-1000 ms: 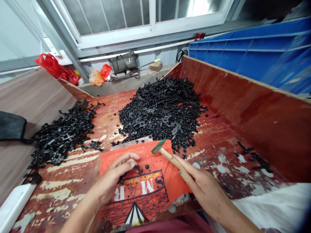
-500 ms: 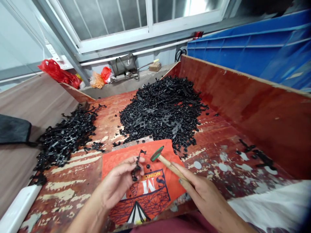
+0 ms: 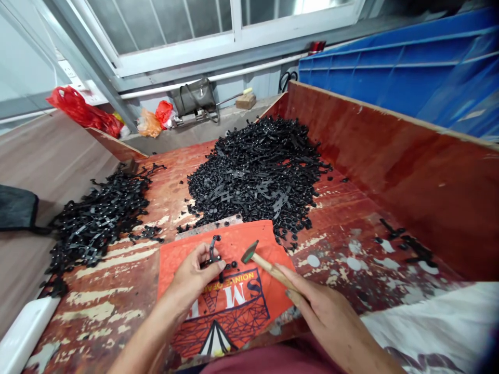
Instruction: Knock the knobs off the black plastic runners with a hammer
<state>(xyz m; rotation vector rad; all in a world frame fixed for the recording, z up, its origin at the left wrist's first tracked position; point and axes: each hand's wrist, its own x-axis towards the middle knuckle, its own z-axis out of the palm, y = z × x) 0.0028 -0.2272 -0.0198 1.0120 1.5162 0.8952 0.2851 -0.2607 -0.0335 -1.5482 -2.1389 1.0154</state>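
Note:
My left hand (image 3: pixel 197 270) is closed on a thin black branched plastic part (image 3: pixel 214 252) over the orange printed cloth (image 3: pixel 183 254). One arm of the part points up past my fingers. A small round black piece (image 3: pixel 234 264) lies on the cloth just right of my thumb. Wrapped round the wooden handle of a small hammer (image 3: pixel 273 270), my right hand (image 3: pixel 315 296) holds it with its green-edged head over the cloth, apart from the black part.
A large heap of black plastic parts (image 3: pixel 257 171) lies behind the cloth, and a smaller pile (image 3: pixel 101 218) is at the left. Some black pieces (image 3: pixel 417 249) lie at the right. A red-brown board (image 3: pixel 382 156) walls the right side, with a blue crate (image 3: pixel 370 78) beyond.
My left hand has turned so its back faces up more, and the black part in it has shifted left and turned. The hammer stays almost in place.

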